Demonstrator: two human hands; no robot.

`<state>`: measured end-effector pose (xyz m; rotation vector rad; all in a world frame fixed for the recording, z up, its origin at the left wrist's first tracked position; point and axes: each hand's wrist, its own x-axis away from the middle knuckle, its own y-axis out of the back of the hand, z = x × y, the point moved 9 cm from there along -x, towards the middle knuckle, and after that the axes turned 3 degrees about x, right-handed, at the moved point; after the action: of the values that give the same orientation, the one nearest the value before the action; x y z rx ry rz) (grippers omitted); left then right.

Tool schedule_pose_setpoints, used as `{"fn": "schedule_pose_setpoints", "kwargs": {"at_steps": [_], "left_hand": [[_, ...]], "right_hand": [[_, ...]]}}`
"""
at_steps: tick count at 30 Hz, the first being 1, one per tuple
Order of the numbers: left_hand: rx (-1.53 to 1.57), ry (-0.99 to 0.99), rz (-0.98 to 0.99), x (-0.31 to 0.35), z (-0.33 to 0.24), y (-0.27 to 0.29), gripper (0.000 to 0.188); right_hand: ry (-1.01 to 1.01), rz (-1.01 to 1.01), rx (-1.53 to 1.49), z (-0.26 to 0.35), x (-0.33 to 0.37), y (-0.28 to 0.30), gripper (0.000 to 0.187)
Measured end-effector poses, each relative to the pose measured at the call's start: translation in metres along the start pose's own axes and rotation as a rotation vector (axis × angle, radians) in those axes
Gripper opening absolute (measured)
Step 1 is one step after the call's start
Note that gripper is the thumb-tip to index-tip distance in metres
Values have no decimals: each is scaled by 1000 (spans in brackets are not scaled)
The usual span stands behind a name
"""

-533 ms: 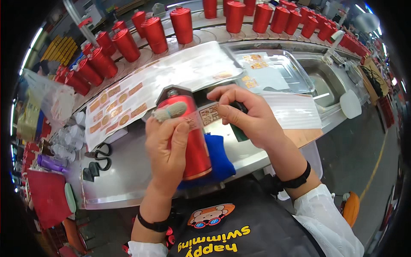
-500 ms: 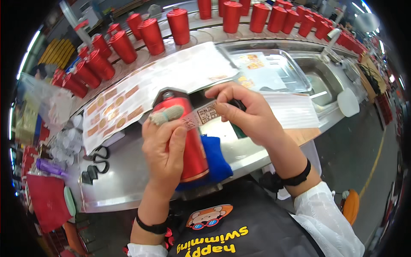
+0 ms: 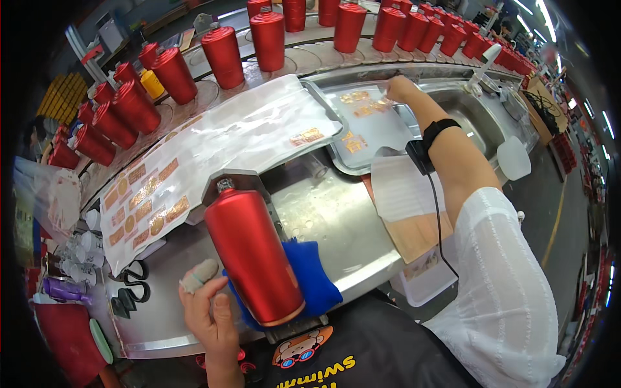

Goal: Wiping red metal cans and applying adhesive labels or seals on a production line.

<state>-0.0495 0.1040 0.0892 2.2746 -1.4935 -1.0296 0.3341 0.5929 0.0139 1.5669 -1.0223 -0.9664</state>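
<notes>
One glossy red metal bottle (image 3: 249, 252) with a dark threaded neck lies on its side in a grey metal holder (image 3: 255, 179), its neck toward the far side and its base toward the person. A bright blue cloth (image 3: 314, 275) sits around its near end, on the bare steel desk (image 3: 323, 220). The left hand (image 3: 210, 313), with a pale fabric finger cover (image 3: 202, 275) on one finger, is just left of the bottle, fingers loosely bent and spread from the thumb, with nothing seen in its grasp; whether a fingertip touches the bottle is hard to tell. The right hand (image 3: 402, 89) reaches far to the right, over a shallow clear-walled tray (image 3: 352, 171) that holds gold-patterned decals (image 3: 354, 142) on a pale sheet. Its fingertips are too small and foreshortened to show how far apart they are, or whether they have hold of a decal. The bottle's upturned side bears no visible decal, so the step in hand looks like fetching one from the tray. The next move seems to call for a light pinch that lifts the thin piece without folding it, while the left hand keeps near enough to steady the bottle.
</notes>
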Motion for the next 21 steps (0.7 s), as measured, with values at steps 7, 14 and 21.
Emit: {"fn": "schedule_pose_setpoints", "kwargs": {"at_steps": [7,14,21], "left_hand": [[-45,105,34,10,21,-2,32],[19,174,40,11,34,-12,34],[100,200,31,16,32,-7,40]], "right_hand": [[136,2,55,33,-5,39,20],[85,258,-608,99,-13,93,18],[333,104,20,144,-33,7,19]]}}
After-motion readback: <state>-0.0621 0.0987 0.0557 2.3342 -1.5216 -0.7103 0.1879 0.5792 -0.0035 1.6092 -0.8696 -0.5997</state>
